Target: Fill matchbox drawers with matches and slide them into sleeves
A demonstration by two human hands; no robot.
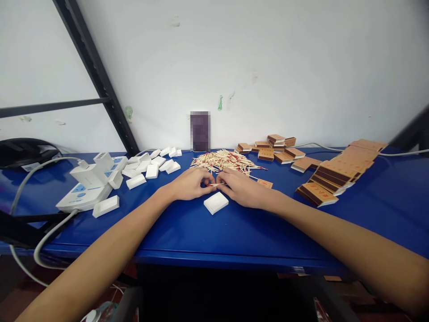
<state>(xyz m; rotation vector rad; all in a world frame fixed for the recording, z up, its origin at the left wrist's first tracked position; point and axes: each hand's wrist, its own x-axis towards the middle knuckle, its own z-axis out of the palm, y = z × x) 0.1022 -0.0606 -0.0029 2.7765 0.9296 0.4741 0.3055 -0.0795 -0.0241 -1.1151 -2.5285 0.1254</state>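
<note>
My left hand (194,184) and my right hand (238,187) meet near the middle of the blue table. A few red-tipped matches (216,184) lie between their fingertips, and both hands are closed on them. Directly behind is a wide heap of loose matches (223,158). Just in front of my fingers lies a white matchbox tray (216,203); its contents, if any, cannot be made out. An orange matchbox sleeve (265,183) sits beside my right wrist, partly hidden.
White trays (152,171) are scattered left of the heap, near a white power strip (83,197) with cables. Orange matchboxes (284,156) and a long leaning row of them (348,165) stand at right. A dark blurred rectangle (200,131) stands against the wall.
</note>
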